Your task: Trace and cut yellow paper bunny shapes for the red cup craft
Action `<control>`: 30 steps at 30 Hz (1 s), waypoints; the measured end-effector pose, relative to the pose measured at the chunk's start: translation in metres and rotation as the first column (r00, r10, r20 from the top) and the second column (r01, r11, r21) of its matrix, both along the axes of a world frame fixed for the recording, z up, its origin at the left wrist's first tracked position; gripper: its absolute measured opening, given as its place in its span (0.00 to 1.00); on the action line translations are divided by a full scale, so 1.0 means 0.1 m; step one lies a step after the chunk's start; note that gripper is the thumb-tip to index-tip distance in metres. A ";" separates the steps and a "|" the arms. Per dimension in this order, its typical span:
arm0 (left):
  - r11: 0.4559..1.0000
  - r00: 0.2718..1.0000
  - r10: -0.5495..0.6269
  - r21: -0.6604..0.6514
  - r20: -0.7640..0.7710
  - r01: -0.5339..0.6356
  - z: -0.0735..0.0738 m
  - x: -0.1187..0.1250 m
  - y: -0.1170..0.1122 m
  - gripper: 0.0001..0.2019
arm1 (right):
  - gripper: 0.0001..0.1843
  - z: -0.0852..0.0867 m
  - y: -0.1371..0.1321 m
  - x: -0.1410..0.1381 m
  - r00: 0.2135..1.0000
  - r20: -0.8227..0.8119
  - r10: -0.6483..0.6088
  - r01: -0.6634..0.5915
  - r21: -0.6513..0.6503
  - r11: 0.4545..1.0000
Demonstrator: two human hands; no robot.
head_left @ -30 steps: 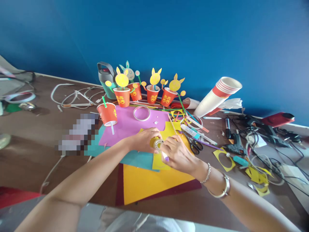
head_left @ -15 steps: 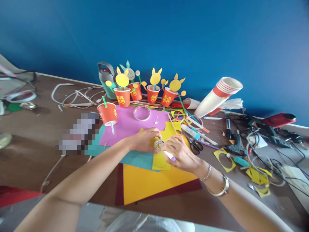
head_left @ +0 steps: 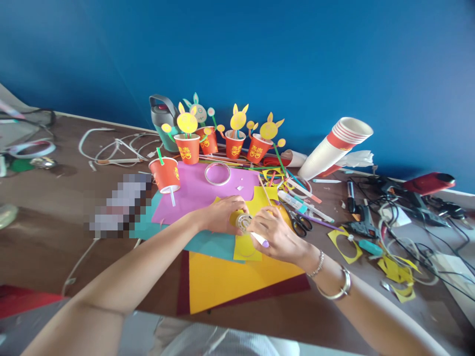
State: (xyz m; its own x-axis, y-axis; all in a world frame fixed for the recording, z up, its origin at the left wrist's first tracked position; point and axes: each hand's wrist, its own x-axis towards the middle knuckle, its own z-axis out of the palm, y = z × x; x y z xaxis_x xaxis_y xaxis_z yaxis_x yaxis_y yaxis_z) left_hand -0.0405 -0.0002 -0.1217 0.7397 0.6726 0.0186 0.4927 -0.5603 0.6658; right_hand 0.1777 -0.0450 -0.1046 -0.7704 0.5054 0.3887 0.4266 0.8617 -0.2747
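Tape roll (head_left: 244, 222) sits flat on yellow paper (head_left: 247, 248), left hand (head_left: 221, 215) clamped over it to steady it; right hand (head_left: 277, 235) pinches pen (head_left: 260, 240), tip seemingly against the rim.

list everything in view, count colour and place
yellow sheet: 1, yellow, centre
tape roll: 1, clear, on yellow sheet
pen: 1, white with purple cap, over yellow sheet
purple sheet: 1, purple, behind yellow sheet
bunny cups: 4, red, rear centre
cup stack: 1, white and red, lying rear right
scissors: 1, black, right of yellow sheet
table: 1, brown, under everything
left hand: 1, bare, pressing tape roll
right hand: 1, bangled wrist, gripping pen
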 end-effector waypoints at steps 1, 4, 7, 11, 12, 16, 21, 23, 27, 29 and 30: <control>1.000 1.000 -0.001 -0.006 0.003 0.001 0.00 0.00 0.00 0.23 | 0.07 0.00 0.00 0.00 1.000 -0.016 0.000 -0.001 -0.022 1.000; 1.000 1.000 0.003 -0.022 0.003 -0.003 -0.01 -0.01 0.01 0.22 | 0.06 -0.02 0.03 0.02 0.994 -0.103 -0.042 0.025 -0.161 0.987; 1.000 1.000 0.004 -0.027 -0.010 -0.005 -0.01 -0.01 0.01 0.22 | 0.05 -0.05 0.13 0.08 0.940 -0.256 -0.225 0.077 -0.483 0.872; 1.000 0.999 -0.006 -0.016 -0.042 0.005 0.02 -0.01 0.02 0.24 | 0.10 -0.09 0.26 0.16 0.663 -0.452 -0.596 -0.007 -0.800 0.600; 1.000 0.999 -0.008 -0.013 -0.050 0.007 0.02 -0.01 0.02 0.24 | 0.11 -0.10 0.26 0.18 0.612 -0.475 -0.633 -0.014 -0.806 0.591; 1.000 0.998 -0.008 -0.025 -0.070 0.006 0.04 -0.01 0.02 0.24 | 0.10 -0.17 0.21 0.19 0.724 -0.428 -0.542 0.201 -0.620 0.758; 1.000 0.997 -0.001 -0.025 -0.076 -0.001 0.04 -0.01 0.02 0.24 | 0.16 -0.30 0.14 0.20 0.950 -0.166 -0.266 0.251 -0.103 0.962; 1.000 0.998 -0.004 -0.016 -0.070 0.003 0.04 -0.01 0.01 0.24 | 0.24 -0.32 0.15 0.21 0.972 -0.105 -0.208 0.204 -0.048 0.978; 1.000 0.997 -0.001 -0.002 -0.073 0.001 0.05 0.00 0.01 0.23 | 0.31 -0.32 0.15 0.21 0.983 -0.062 -0.174 0.171 -0.045 0.984; 1.000 0.997 -0.004 -0.001 -0.073 0.004 0.06 0.00 0.01 0.23 | 0.33 -0.31 0.15 0.21 0.982 -0.067 -0.177 0.174 -0.050 0.983; 1.000 0.998 -0.006 -0.001 -0.069 0.006 0.06 0.00 0.01 0.23 | 0.33 -0.31 0.14 0.21 0.981 -0.072 -0.181 0.177 -0.054 0.983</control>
State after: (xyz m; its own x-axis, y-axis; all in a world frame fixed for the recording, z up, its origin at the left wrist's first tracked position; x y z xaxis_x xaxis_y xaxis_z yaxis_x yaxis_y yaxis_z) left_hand -0.0408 0.0010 -0.1160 0.7435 0.6680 -0.0333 0.5342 -0.5631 0.6305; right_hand 0.1986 -0.0306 -0.1358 -0.6347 0.6517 0.4152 0.5491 0.7584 -0.3512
